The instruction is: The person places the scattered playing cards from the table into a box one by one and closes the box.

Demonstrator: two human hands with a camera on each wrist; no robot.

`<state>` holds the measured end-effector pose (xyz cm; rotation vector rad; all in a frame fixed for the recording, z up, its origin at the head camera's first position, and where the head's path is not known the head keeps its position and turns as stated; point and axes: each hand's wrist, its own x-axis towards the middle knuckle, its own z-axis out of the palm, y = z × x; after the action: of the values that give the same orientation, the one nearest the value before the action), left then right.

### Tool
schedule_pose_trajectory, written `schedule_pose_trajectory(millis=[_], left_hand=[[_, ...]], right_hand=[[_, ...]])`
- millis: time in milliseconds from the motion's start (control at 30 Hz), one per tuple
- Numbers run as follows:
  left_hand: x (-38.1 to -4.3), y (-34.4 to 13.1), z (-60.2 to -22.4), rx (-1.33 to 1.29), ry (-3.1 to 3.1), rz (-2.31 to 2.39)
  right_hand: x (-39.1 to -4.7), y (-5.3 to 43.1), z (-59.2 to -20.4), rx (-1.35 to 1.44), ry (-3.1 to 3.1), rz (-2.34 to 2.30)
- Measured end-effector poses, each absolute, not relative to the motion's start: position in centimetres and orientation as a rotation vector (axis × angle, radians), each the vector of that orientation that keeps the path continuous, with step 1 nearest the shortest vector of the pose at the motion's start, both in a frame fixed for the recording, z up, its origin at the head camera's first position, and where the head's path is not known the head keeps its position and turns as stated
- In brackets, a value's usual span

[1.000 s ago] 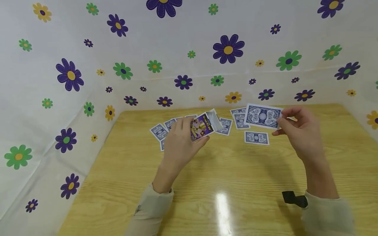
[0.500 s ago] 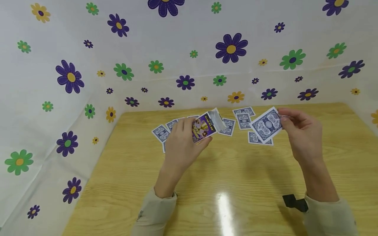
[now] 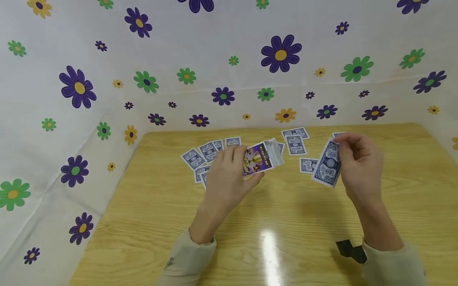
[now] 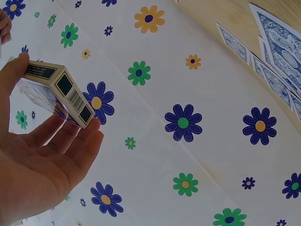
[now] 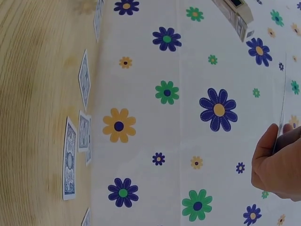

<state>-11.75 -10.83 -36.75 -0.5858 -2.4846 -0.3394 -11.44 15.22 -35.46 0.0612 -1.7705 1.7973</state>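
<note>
My left hand (image 3: 227, 176) grips a purple playing card box (image 3: 257, 158) between thumb and fingers, its open flap end pointing right. In the left wrist view, the thumb and fingertips hold the narrow sides of the box (image 4: 51, 89), whose barcode end shows. Thumb and fingers of my right hand (image 3: 361, 167) pinch a blue-backed playing card (image 3: 327, 165), tilted, above the table. The right wrist view shows this card nearly edge-on as a thin line. Below it, partly covered, lies a playing card on the table (image 3: 307, 165).
Several blue-backed cards (image 3: 193, 159) lie overlapping left of the box. Two more cards (image 3: 295, 145) overlap near the table's back edge, and another (image 3: 339, 134) shows behind the right hand. The wooden table (image 3: 150, 222) meets a flowered white cloth (image 3: 161, 35).
The card in my right hand has turned from nearly level to a steep slant, with its lower end swung down. The left hand and box have shifted slightly right.
</note>
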Motion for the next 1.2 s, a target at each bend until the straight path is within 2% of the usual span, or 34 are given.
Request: schedule_pose_trajectory(millis=[133, 333, 700, 933, 1200], left_hand=[[-11.5, -10.6, -36.7, -0.598, -2.486, -0.309], [-11.5, -10.4, -36.9, -0.612, -2.496, -0.3], [-11.5, -10.1, -37.2, -0.619, -2.457, -0.285], [-11.6, -10.1, -37.4, -0.622, -2.433, -0.237], [-11.5, -10.1, -37.6, -0.624, -2.41, -0.22]], right_hand=[[-11.0, 14.4, -35.3, 0.115, -1.82, 1.714], [-10.4, 14.0, -35.3, 0.031, -2.015, 1.553], [-9.6, 13.6, -34.5, 0.031, -2.007, 1.762], [-8.8, 13.3, -34.2, 0.169, -1.981, 1.761], [-8.6, 12.7, -34.4, 0.294, -2.145, 1.511]])
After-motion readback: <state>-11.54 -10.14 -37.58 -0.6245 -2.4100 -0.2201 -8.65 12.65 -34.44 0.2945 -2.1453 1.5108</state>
